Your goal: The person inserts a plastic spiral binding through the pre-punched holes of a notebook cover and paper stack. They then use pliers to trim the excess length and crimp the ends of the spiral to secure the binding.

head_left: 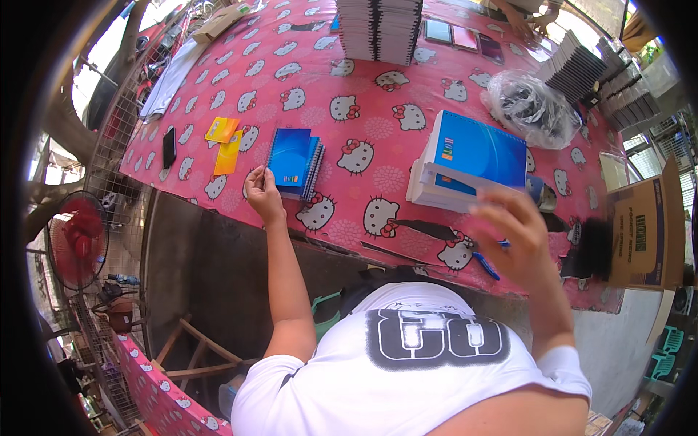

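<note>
A short stack of spiral-bound blue notebooks [291,156] lies on the pink table to the left, the upper one slightly askew. My left hand [265,195] is at the near left corner of the top notebook, its thumb and fingers pinched together there. Farther right stands a thicker stack of blue covers and white pages [481,149]. At its near edge a pale sheet [452,176] is partly raised toward my right hand [512,232]. That hand is smeared by motion, with curved fingers, so its hold on the sheet is unclear.
A black phone [169,148] and yellow packets [228,154] lie left. Blue pens [486,266] and a dark flat strip [425,229] are near the front edge. Beyond are a plastic bag [532,109], tall notebook stacks [378,33] and another person's hands [518,22]. A cardboard box [640,232] stands right.
</note>
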Demonstrator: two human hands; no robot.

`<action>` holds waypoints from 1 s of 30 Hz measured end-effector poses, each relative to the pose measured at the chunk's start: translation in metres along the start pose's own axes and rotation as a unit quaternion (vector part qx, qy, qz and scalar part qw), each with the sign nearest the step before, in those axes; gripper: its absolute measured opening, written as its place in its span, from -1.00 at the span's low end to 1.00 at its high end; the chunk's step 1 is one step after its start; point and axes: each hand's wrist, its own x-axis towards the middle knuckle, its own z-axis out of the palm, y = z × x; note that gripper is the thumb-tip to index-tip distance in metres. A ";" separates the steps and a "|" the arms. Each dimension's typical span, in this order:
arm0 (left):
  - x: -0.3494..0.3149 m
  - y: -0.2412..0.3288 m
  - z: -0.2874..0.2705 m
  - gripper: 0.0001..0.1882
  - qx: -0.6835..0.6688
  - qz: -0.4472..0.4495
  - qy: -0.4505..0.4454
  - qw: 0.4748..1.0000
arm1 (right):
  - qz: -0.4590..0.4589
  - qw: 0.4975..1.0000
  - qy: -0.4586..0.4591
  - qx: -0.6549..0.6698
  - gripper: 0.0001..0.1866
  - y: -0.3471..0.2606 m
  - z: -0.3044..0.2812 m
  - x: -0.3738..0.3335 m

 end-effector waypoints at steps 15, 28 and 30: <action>-0.038 0.140 0.054 -0.65 -0.161 -0.088 -0.201 0.962 | -0.019 0.971 -0.194 -0.135 -0.75 0.015 0.008 0.106; -0.089 0.234 0.114 -0.57 -0.367 -0.266 -0.538 0.710 | 0.099 0.986 -0.119 -0.061 -0.62 -0.002 -0.042 0.120; -0.097 0.265 0.141 -0.56 -0.291 -0.354 -0.529 0.714 | 0.002 0.997 -0.002 -0.072 -0.57 0.020 -0.026 0.088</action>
